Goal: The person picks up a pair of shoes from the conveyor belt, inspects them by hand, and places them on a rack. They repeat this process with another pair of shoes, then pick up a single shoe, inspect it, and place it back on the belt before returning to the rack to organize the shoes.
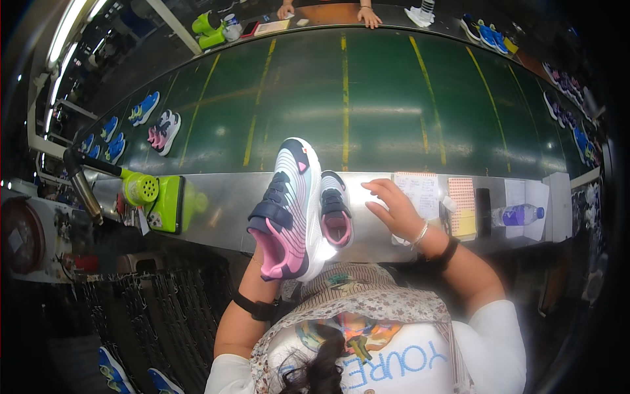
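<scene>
A navy, white and pink sneaker (289,210) is held up close in front of me, tilted with its toe pointing away. My left forearm (257,282) runs up behind it. The sneaker covers the fingers of my left hand, which grips it. Just right of it, a matching sneaker (336,210) rests lower, on the metal ledge (374,243), toe away and pink lining toward me. My right hand (395,209) hovers near that second sneaker, fingers apart, with nothing in it.
Beyond the ledge runs a green conveyor belt (302,98) carrying shoes at both ends. A lime-green hot-air tool (141,189) stands left. Notebooks (419,190), a dark phone (483,210) and a bottle (518,215) lie right. Another person's hand (369,17) rests across the belt.
</scene>
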Demonstrator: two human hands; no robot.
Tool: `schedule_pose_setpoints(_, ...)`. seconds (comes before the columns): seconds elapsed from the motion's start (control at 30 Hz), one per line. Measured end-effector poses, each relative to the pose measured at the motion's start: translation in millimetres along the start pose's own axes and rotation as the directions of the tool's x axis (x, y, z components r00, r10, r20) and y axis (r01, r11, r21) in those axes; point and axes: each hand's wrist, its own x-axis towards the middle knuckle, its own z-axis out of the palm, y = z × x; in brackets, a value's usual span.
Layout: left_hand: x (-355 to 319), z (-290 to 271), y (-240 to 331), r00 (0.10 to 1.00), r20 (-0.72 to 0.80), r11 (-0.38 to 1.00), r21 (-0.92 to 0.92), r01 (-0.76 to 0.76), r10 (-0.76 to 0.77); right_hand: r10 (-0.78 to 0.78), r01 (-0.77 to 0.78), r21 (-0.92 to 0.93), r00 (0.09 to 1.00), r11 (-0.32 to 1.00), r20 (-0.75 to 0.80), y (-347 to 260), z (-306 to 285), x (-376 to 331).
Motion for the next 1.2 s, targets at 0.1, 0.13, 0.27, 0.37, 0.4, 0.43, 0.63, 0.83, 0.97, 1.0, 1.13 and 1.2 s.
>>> schedule_pose_setpoints(0.1, 14.6, -18.4, 10.8, 0.991, -0.109, 0.973, -0.226, 0.047, -0.073, 0.436, -0.475, 0.079, 0.853, 0.876, 0.288, 65.3, 77.3, -13.8)
schedule_pose_setpoints(0.13, 7.8, -24.5, 12.0, 0.985, -0.143, 0.952, -0.300, 0.053, -0.100, 0.480, -0.533, 0.069, 0.805, 0.844, 0.349, 78.2, 97.7, -15.3)
schedule_pose_setpoints(0.27, 6.6, -36.1, 18.8, 0.952, -0.233, 0.810, -0.586, 0.025, -0.198, 0.482, -0.499, -0.005, 0.834, 0.867, 0.267, 86.2, 126.8, -13.7)
schedule_pose_setpoints(0.37, 1.3, -44.0, 20.8, 0.938, -0.233, 0.643, -0.766, -0.013, -0.259, 0.553, -0.646, 0.488, 0.760, 0.587, 0.341, 88.5, 123.3, -17.0)
schedule_pose_setpoints(0.4, 3.5, -46.8, 20.5, 0.932, -0.230, 0.577, -0.816, -0.028, -0.280, 0.533, -0.624, 0.752, 0.719, 0.212, 0.446, 68.8, 115.9, -8.3)
schedule_pose_setpoints(0.43, 1.2, -49.5, 19.4, 0.928, -0.223, 0.506, -0.861, -0.043, -0.299, 0.546, -0.634, 0.767, 0.679, 0.098, 0.491, 47.0, 103.2, -4.7)
schedule_pose_setpoints(0.63, 12.4, -45.7, 16.9, 0.989, 0.009, 0.091, -0.996, 0.023, -0.149, 0.355, -0.442, 0.865, 0.868, 0.237, 0.347, 14.7, 70.7, 6.1)
schedule_pose_setpoints(0.83, 19.4, -36.3, 18.8, 0.998, -0.020, 0.379, -0.925, 0.003, -0.056, 0.262, -0.334, 0.883, 0.931, 0.330, 0.254, -10.7, 52.9, 13.3)
schedule_pose_setpoints(0.97, 21.1, -22.5, 56.3, 0.948, -0.045, 0.454, -0.884, 0.108, -0.314, 0.355, -0.362, 0.927, 0.882, 0.092, 0.310, -22.1, 44.7, 22.2)
schedule_pose_setpoints(1.0, 21.8, -24.9, 55.0, 0.950, -0.046, 0.457, -0.883, 0.105, -0.309, 0.371, -0.326, 0.934, 0.893, 0.147, 0.254, -25.7, 46.3, 25.6)
schedule_pose_setpoints(1.13, 20.7, -27.3, 55.9, 0.951, -0.093, 0.658, -0.741, 0.132, -0.295, 0.321, -0.197, 0.777, 0.947, 0.598, -0.007, -37.3, 43.4, 12.8)
schedule_pose_setpoints(1.2, 20.5, -25.7, 57.0, 0.966, -0.226, 0.852, -0.523, -0.014, -0.123, 0.215, -0.119, 0.578, 0.972, 0.807, -0.100, -40.2, 37.4, 11.6)
